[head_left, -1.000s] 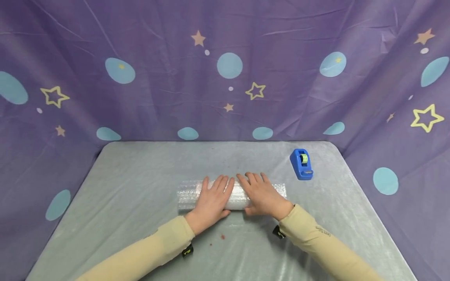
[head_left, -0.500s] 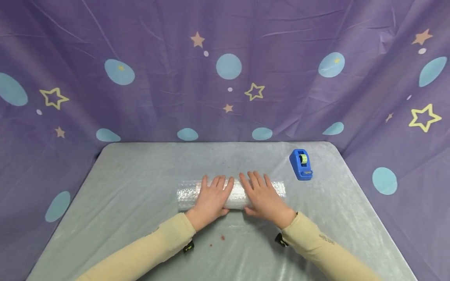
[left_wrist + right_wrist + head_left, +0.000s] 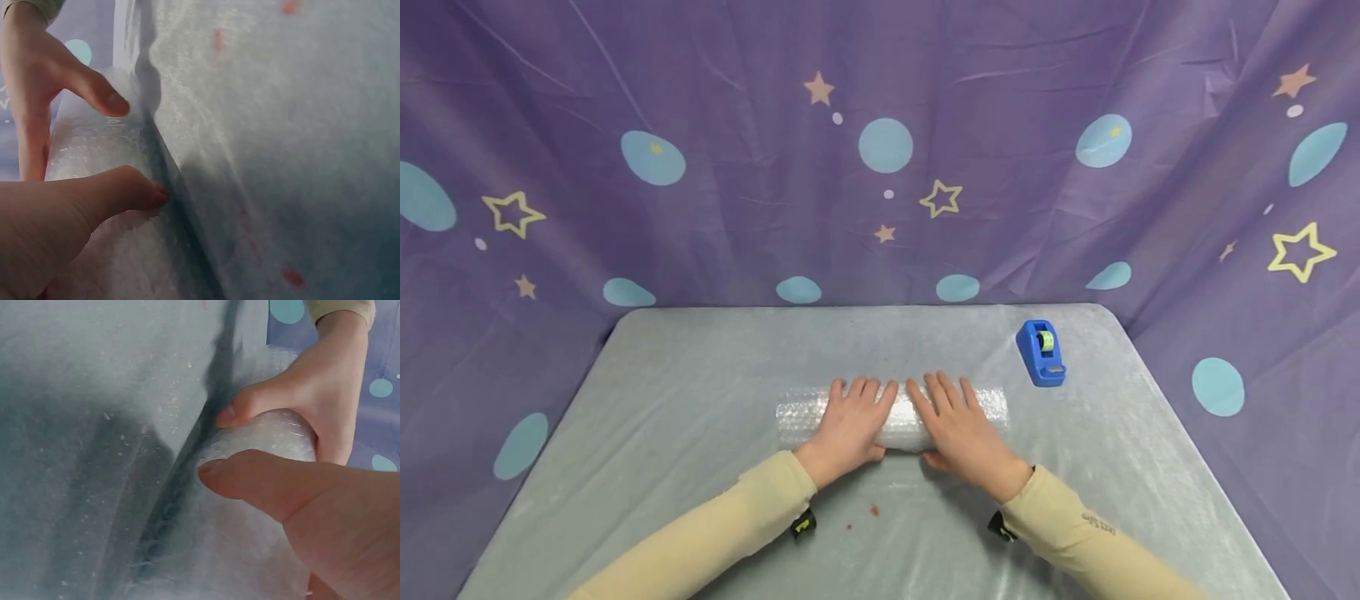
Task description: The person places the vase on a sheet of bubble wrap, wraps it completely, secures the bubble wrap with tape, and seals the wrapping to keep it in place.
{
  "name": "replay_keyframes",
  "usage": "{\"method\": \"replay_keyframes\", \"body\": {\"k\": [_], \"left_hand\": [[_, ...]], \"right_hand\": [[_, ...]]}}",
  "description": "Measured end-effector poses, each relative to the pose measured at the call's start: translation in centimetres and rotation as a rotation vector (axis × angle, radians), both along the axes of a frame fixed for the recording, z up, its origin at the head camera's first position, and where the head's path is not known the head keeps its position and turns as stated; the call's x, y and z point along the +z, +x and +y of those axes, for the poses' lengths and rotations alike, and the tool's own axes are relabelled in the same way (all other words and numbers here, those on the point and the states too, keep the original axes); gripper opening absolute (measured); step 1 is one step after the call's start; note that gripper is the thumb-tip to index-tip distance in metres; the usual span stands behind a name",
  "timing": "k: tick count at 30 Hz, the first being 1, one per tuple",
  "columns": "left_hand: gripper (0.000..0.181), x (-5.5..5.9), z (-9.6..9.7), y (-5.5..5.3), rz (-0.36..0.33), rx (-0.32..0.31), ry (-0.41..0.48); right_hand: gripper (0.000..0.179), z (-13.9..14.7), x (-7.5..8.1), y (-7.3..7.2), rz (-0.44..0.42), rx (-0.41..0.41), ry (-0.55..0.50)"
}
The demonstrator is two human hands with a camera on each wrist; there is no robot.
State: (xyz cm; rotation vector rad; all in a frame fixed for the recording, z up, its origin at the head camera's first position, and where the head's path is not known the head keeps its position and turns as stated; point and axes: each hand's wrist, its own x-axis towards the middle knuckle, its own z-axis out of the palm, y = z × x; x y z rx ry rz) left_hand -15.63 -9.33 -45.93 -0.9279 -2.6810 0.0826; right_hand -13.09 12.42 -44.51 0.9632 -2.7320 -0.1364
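Two hands of mine lie across a clear bubble-wrap roll (image 3: 902, 432), near its middle, close to each other but apart. My left hand (image 3: 844, 433) spans it, fingers a little spread over the top towards the far edge, left thumb (image 3: 128, 189) against the near side. My right hand (image 3: 967, 439) holds it the same way, right thumb (image 3: 244, 475) on the near side. The roll lies crosswise on the grey desk (image 3: 700, 375) in front of me, its ends showing beyond my hands. Farther back and to the right, well apart from it, sits a blue tape dispenser (image 3: 1037, 360). Behind the desk hangs a purple curtain (image 3: 737, 225) with stars and dots.
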Motion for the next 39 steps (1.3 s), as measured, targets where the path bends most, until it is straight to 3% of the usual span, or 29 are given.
{"method": "replay_keyframes", "body": {"k": [9,16,24,29,39], "left_hand": [[0.099,0.6,-0.1,0.3,-0.081,-0.007,0.047],[0.088,1.5,-0.3,0.7,-0.205,-0.016,0.082],[0.089,2.2,-0.4,0.6,-0.328,-0.011,0.074],[0.094,2.1,-0.4,0.7,-0.345,-0.002,0.053],[0.104,2.0,-0.6,0.5,-0.298,-0.01,0.027]], "right_hand": [[0.115,-0.1,-0.1,0.2,-0.014,-0.009,0.006],[0.12,-0.2,0.0,0.6,-0.013,-0.014,0.015],[0.124,-0.5,-0.1,0.8,0.041,0.007,0.019],[0.122,-0.6,-0.2,0.7,0.053,0.011,0.011],[0.111,-0.5,-0.2,-0.1,0.033,0.013,0.001]]}}
